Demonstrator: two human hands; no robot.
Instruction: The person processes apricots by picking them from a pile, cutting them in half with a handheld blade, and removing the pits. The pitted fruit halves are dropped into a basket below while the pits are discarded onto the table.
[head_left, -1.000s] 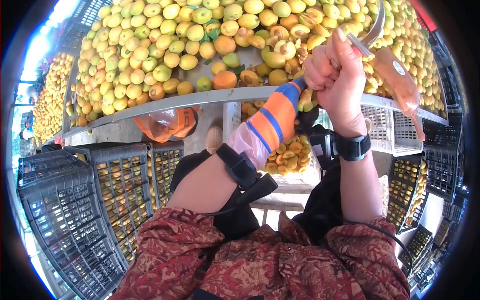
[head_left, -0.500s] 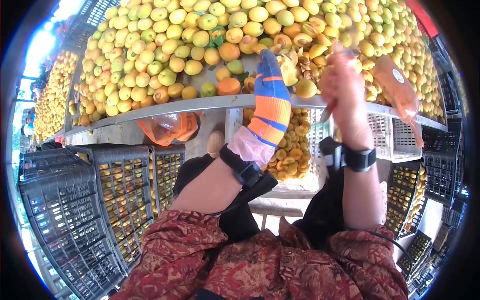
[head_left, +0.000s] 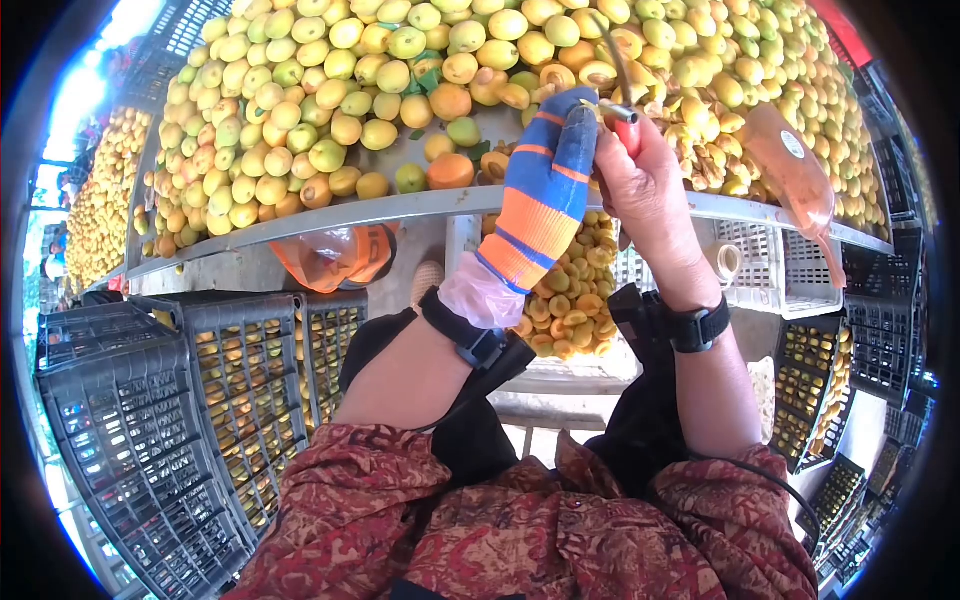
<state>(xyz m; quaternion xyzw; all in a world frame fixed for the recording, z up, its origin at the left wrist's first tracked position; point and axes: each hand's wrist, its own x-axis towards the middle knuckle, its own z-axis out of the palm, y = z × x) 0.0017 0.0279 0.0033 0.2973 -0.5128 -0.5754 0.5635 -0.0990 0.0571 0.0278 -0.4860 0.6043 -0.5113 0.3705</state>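
Observation:
My left hand (head_left: 553, 165), in a blue and orange knitted glove over a clear plastic one, is closed at the table edge. A yellow sliver of an apricot (head_left: 588, 104) shows at its fingertips; the rest is hidden. Bare, my right hand (head_left: 645, 180) wraps round the red handle of a knife (head_left: 619, 72) whose thin, curved blade points up and away. Both hands meet in front of the heap of whole yellow apricots (head_left: 330, 95). Split apricots and brown pits (head_left: 700, 140) lie just beyond my right hand.
A metal rim (head_left: 400, 208) edges the table. Below it stands a crate of apricot halves (head_left: 575, 300). Black crates (head_left: 130, 400) flank me on the left, and a white crate (head_left: 765, 270) is at the right. An orange-brown plastic bag (head_left: 790, 165) lies over the rim.
My right hand has moved left and slightly down, bringing the knife up against my gloved left hand. The left hand's fingers have curled and turned toward it.

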